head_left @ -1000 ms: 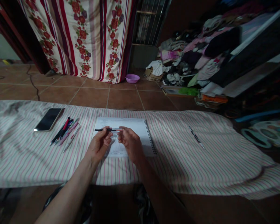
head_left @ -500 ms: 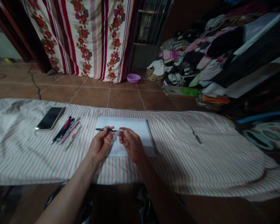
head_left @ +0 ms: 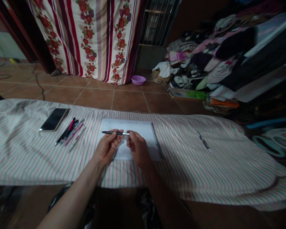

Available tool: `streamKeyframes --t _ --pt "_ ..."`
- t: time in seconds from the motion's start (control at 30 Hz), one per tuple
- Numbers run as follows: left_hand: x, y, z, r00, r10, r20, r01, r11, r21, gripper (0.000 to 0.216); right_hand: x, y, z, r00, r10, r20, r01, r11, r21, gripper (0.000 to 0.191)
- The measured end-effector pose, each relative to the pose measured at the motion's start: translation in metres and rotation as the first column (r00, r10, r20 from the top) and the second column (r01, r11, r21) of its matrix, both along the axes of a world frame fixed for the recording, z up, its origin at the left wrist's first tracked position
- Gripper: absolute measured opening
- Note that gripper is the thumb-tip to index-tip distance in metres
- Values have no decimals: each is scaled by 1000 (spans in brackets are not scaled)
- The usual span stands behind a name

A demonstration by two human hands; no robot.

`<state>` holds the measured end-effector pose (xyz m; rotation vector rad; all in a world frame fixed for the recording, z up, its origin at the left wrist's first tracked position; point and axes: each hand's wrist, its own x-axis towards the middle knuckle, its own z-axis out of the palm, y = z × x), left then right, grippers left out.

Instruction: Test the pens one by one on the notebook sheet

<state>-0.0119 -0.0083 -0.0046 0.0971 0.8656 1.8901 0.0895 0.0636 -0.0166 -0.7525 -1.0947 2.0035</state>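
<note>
Crosswise, the pen (head_left: 114, 133) is pinched between left hand (head_left: 107, 148) and right hand (head_left: 138, 148).

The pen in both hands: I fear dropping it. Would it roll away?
Probably not far. The pen is thin and round, so it could roll, but the cloth around the notebook is soft and wrinkled, likely stopping it. It seems light and stiff: the left hand and right hand hold it level by fingertips.

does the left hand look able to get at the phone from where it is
Probably yes. The phone lies uncovered on the striped cloth further left, with only a row of loose pens between. The left hand is pinching a pen, though.
</note>
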Motion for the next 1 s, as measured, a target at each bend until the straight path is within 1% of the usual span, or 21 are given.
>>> streamKeyframes --t 0.13,0.23,0.33,0.43,0.5,0.57,0.63,0.67,0.77,0.83,0.9,0.97,1.0 --pt "2 0 1 999 6 -54 -9 998 -65 9 0 3 0 998 -54 17 54 998 -43 30" --pt "3 0 1 998 9 -55 -15 993 -113 11 0 4 1 996 -77 35 79 995 -66 31" --pt "2 -1 2 998 15 -53 -22 991 -134 13 1 6 1 996 -84 29 86 993 -84 29" --pt "-1 -1 2 996 47 -78 -58 987 -148 14 2 8 2 993 -115 8 116 990 -83 24" --pt "-3 -1 1 988 66 -136 -90 980 -175 12 3 10 4 989 -145 -3 144 986 -83 22" --pt "-4 -1 -1 964 49 -260 -105 973 -206 8 5 12 7 987 -160 2 160 983 -85 21" --pt "-5 -2 -4 899 -6 -438 -107 967 -232 7 7 13 9 987 -160 15 161 984 -71 21" --pt "-6 -3 -7 844 -40 -536 -109 964 -243 8 8 13 10 987 -156 23 157 986 -55 21" --pt "-7 -4 -16 627 -116 -771 -150 953 -265 11 9 12 12 989 -136 63 135 991 20 21" --pt "-7 -5 -23 499 -133 -856 -179 951 -252 19 9 11 11 987 -113 111 104 991 81 22" --pt "-5 -5 -27 388 -136 -912 -177 960 -218 22 9 10 10 985 -95 143 78 990 120 23" --pt "-3 -5 -27 304 -146 -942 -143 970 -196 19 8 10 7 985 -81 150 60 989 138 25" --pt "-2 -5 -26 279 -152 -948 -123 974 -192 17 8 10 5 986 -79 148 57 988 144 26"
